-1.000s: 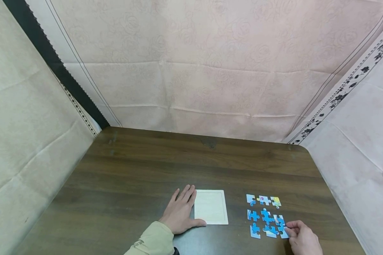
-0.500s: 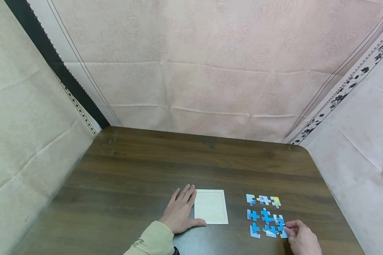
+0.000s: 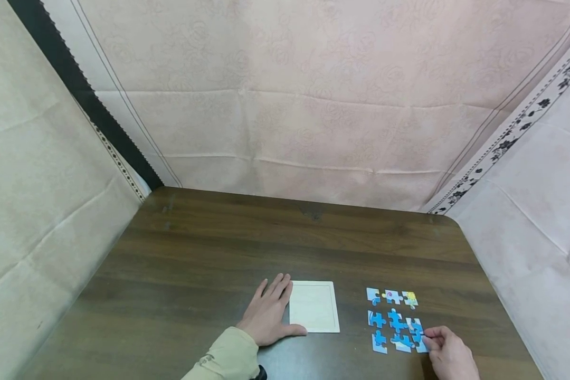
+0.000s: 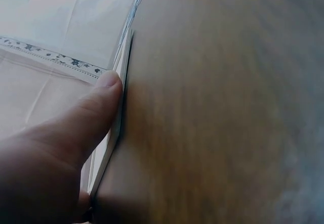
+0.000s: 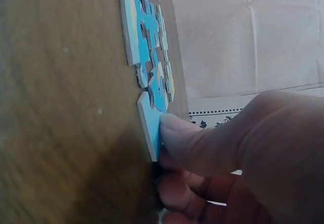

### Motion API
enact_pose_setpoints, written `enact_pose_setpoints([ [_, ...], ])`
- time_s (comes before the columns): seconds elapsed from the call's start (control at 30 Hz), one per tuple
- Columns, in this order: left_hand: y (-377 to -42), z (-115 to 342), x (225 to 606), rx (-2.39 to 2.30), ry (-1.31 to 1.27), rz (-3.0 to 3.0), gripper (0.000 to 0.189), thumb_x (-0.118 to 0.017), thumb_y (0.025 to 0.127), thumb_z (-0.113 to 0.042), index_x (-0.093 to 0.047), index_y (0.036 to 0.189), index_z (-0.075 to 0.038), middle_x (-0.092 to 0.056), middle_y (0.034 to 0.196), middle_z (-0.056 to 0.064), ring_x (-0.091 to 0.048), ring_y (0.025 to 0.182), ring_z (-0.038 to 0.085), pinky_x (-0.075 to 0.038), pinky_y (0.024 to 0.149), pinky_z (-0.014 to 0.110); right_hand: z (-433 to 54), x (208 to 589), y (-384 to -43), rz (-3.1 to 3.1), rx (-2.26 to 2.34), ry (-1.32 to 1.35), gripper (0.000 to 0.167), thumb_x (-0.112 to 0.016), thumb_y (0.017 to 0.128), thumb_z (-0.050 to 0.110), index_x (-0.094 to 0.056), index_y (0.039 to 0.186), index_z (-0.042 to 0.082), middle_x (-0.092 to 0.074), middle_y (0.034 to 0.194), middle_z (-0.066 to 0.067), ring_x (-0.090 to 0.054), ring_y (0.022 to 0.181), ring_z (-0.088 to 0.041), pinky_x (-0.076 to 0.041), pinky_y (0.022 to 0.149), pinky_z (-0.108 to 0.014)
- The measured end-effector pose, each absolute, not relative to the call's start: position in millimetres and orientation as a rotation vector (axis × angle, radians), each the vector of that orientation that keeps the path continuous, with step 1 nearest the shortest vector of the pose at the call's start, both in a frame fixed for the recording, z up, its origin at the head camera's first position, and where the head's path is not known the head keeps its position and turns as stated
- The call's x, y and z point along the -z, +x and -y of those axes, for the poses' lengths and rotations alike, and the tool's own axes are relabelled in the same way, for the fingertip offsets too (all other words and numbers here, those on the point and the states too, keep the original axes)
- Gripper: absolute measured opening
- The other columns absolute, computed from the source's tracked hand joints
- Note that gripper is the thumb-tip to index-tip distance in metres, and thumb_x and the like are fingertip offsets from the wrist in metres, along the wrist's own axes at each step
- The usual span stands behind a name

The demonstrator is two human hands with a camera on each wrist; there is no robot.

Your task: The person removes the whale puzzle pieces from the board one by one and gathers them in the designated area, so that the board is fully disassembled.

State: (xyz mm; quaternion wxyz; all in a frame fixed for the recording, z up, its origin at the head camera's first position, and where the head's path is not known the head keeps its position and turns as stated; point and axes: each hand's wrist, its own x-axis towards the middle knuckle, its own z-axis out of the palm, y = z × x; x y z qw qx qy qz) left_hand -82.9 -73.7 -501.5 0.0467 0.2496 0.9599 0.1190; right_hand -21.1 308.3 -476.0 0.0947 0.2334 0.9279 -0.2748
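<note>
A white square puzzle board (image 3: 315, 307) with a thin inner border line lies on the table. My left hand (image 3: 267, 315) rests along its left side, fingers spread and straight, the thumb at its near edge. In the left wrist view the thumb (image 4: 96, 107) lies against the board's edge. To the right, several blue-and-white jigsaw pieces (image 3: 397, 321) lie in three loose rows. My right hand (image 3: 452, 353) pinches the near right corner jigsaw piece (image 5: 150, 125) at its outer edge, thumb on top. The other fingers curl beside it, partly hidden.
The brown wooden table (image 3: 218, 243) has rounded far corners. Pale patterned cloth (image 3: 304, 105) hangs behind it and on both sides. A wide strip of table separates the board from the pieces. A dark band (image 3: 260, 373) circles the left wrist below a light green sleeve (image 3: 225, 356).
</note>
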Motion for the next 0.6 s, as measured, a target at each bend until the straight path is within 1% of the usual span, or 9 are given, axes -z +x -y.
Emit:
enact_pose_setpoints([
  [0.17, -84.1, 75.6, 500.7, -0.391, 0.772, -2.916, 0.109, -0.047, 0.076, -0.084, -0.033, 0.151, -0.006, -0.025, 0.159, 0.009, -0.018, 0.147, 0.025, -0.017, 0.116, 0.052, -311.0, 476.6, -19.7, -2.759, 0.831, 0.654, 0.015, -0.059, 0.095, 0.011, -0.061, 0.102, -0.001, -0.061, 0.079, -0.003, -0.052, 0.068, -0.020, -0.037, 0.057, -0.031],
  [0.4, -82.1, 75.3, 502.6, -0.405, 0.766, -2.909, 0.110, -0.048, 0.075, -0.084, -0.032, 0.152, -0.006, -0.024, 0.159, 0.009, -0.017, 0.147, 0.025, -0.016, 0.116, 0.051, -309.9, 478.1, -16.1, -2.764, 0.850, 0.669, 0.015, -0.059, 0.095, 0.010, -0.061, 0.103, -0.002, -0.061, 0.079, -0.004, -0.053, 0.068, -0.020, -0.038, 0.057, -0.031],
  [0.6, -84.9, 77.6, 502.3, -0.416, 0.754, -2.896, 0.110, -0.047, 0.076, -0.084, -0.030, 0.152, -0.007, -0.021, 0.160, 0.008, -0.015, 0.148, 0.025, -0.014, 0.117, 0.051, -311.5, 474.8, -18.3, -2.832, 0.832, 0.564, 0.017, -0.061, 0.094, 0.012, -0.062, 0.102, -0.003, -0.062, 0.080, -0.003, -0.055, 0.070, -0.018, -0.041, 0.060, -0.032],
])
